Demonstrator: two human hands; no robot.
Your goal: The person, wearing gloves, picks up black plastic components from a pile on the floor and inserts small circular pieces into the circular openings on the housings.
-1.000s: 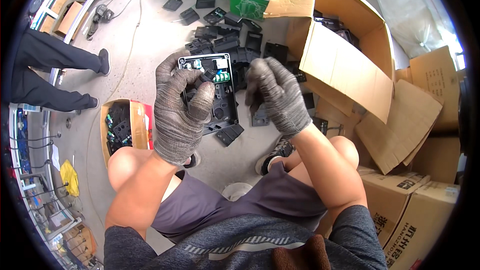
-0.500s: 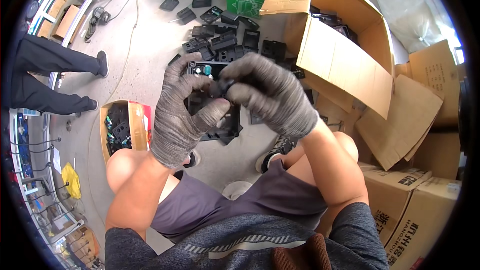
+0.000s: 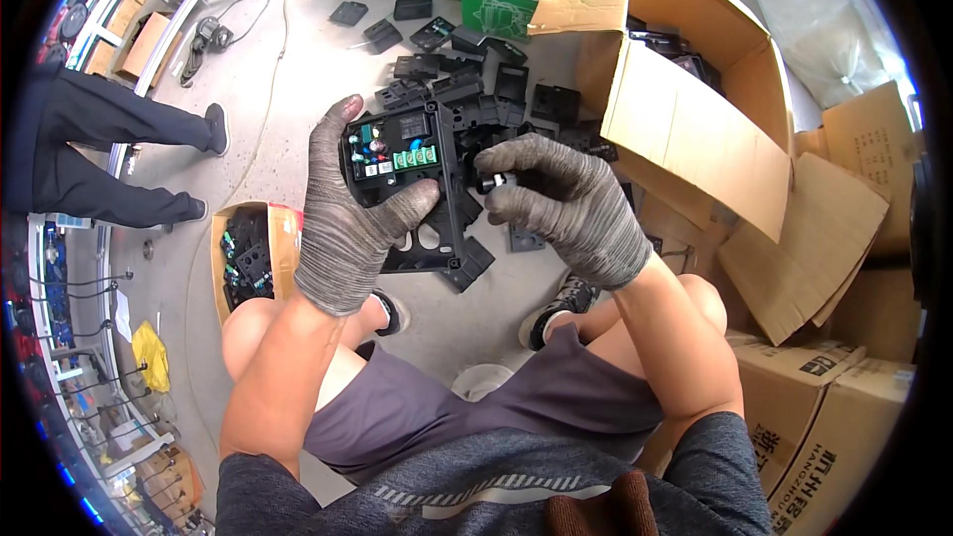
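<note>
My left hand point(image 3: 342, 223), in a grey knit glove, grips a black plastic housing point(image 3: 456, 223) by its left side, thumb across the front. Inside the housing's upper part sits a circuit board point(image 3: 375, 147) with a green terminal block point(image 3: 415, 157) and small coloured components. Just right of the housing, and apart from it, my gloved right hand point(image 3: 576, 213) pinches a small black cylindrical part point(image 3: 494, 182) with a pale bit on it between thumb and fingers. Its exact kind is not clear, as the fingers cover much of it.
Beyond my hands, several black plastic housings point(image 3: 459, 86) lie piled on the floor. A small carton point(image 3: 283, 248) of boards and black parts stands left. An open cardboard box point(image 3: 695, 154) is at right, green-white boxes point(image 3: 499, 0) behind. Another person's legs point(image 3: 129, 139) are at far left.
My hands have moved apart; the right has drawn away rightward with the small cylindrical part. The housing now faces me more openly, showing its board and green terminal block. The view has shifted slightly.
</note>
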